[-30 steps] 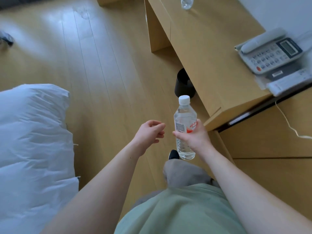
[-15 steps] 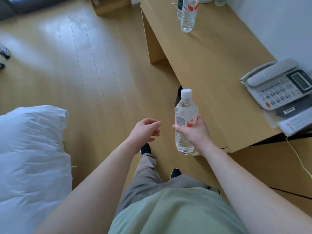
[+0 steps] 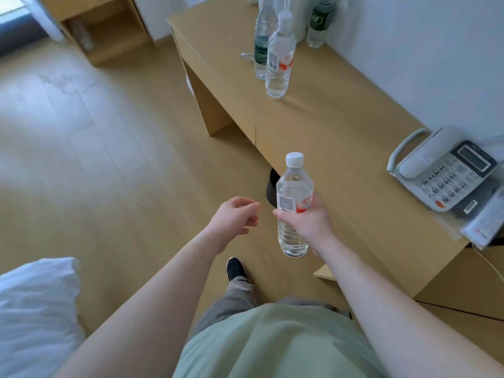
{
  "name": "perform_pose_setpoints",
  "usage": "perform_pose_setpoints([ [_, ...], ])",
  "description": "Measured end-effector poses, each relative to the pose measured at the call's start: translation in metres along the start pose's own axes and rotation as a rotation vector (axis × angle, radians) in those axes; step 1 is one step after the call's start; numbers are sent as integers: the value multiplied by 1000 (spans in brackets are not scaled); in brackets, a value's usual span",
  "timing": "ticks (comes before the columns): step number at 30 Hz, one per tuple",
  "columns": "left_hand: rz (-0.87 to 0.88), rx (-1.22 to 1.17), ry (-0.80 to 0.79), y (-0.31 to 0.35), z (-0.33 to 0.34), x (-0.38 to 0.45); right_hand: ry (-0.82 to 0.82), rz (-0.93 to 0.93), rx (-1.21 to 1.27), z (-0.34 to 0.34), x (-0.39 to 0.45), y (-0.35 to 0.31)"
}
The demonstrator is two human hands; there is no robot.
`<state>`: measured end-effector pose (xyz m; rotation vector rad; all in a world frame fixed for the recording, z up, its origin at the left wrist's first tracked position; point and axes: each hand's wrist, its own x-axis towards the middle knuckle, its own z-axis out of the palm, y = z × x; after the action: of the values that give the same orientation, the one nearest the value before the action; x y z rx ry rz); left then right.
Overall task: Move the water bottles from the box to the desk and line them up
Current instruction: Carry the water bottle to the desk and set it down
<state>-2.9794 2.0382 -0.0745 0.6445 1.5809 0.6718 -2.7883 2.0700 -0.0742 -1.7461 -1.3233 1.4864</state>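
My right hand (image 3: 308, 219) grips a clear water bottle (image 3: 293, 186) with a white cap and red-and-white label, held upright in the air beside the front edge of the wooden desk (image 3: 341, 124). My left hand (image 3: 234, 216) hangs just left of it with fingers loosely curled, holding nothing. At the desk's far end stand a red-labelled bottle (image 3: 281, 55), a green-labelled bottle (image 3: 261, 47) right behind it, and a dark-labelled bottle (image 3: 319, 23) by the wall. No box is in view.
A grey telephone (image 3: 441, 173) sits on the desk's near right, with a remote (image 3: 485, 216) beside it. A black bin (image 3: 272, 186) stands under the desk. White bedding (image 3: 35, 309) lies at the lower left. A wooden shelf unit (image 3: 101, 31) stands far left.
I have stepped forward along the desk with the bottle in my right hand. The bottles at the desk's far end have come into view. My left hand stays beside the bottle.
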Motion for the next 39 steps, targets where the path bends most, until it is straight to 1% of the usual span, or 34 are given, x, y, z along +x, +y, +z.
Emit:
perform_pose_setpoints([
  [7,-6,51,-92,34,-41,46,118,-17,55,32,32,-38],
  [17,38,104,-158,90,-58,110,198,1,99,44,95,-76],
  [21,57,111,-162,120,-56,142,214,5,115,37,131,-92],
  [32,42,160,-193,201,-33,222,335,-32,200,-4,224,-128],
  [39,37,198,-211,232,-30,250,387,-67,183,-10,262,-146],
])
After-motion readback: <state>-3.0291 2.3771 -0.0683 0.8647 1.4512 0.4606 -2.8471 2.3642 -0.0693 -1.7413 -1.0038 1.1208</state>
